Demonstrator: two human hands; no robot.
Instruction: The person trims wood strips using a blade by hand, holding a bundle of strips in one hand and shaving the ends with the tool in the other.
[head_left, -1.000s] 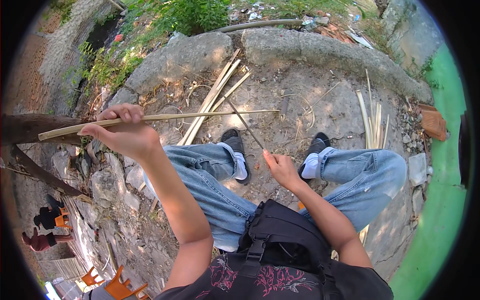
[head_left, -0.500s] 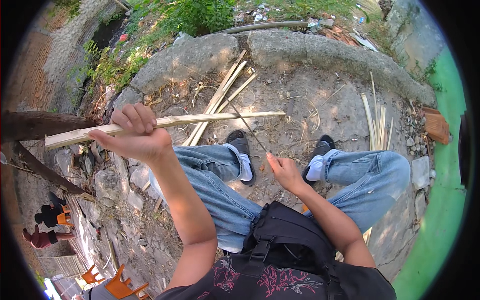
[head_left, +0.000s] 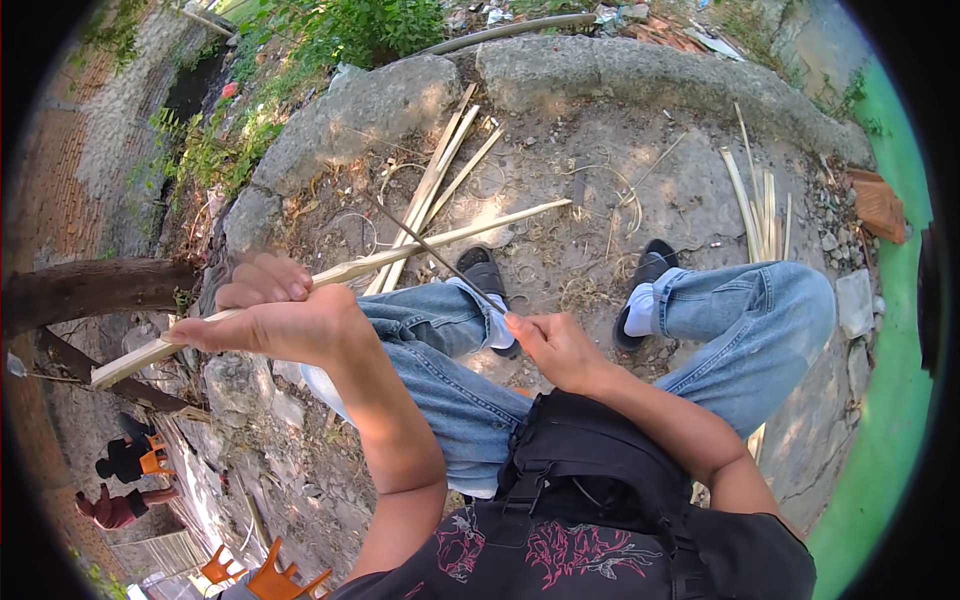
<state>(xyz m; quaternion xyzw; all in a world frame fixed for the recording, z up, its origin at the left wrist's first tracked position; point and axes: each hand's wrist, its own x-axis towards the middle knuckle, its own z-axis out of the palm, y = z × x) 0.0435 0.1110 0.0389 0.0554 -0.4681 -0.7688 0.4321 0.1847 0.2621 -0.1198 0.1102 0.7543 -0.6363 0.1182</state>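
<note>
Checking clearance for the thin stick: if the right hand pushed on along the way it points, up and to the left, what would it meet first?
Probably the bamboo slat held by the left hand; the thin stick in the right hand already crosses it in the picture, though depth is unclear.

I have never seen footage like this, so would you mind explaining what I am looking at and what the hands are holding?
This is one view from a fisheye camera worn on a person's head, looking down, so straight edges bend. The person sits with legs in blue jeans stretched over stony ground. The left hand grips a long pale bamboo strip. The right hand holds a thin dark stick or blade; I cannot tell which. More split bamboo strips lie on the ground ahead.
</note>
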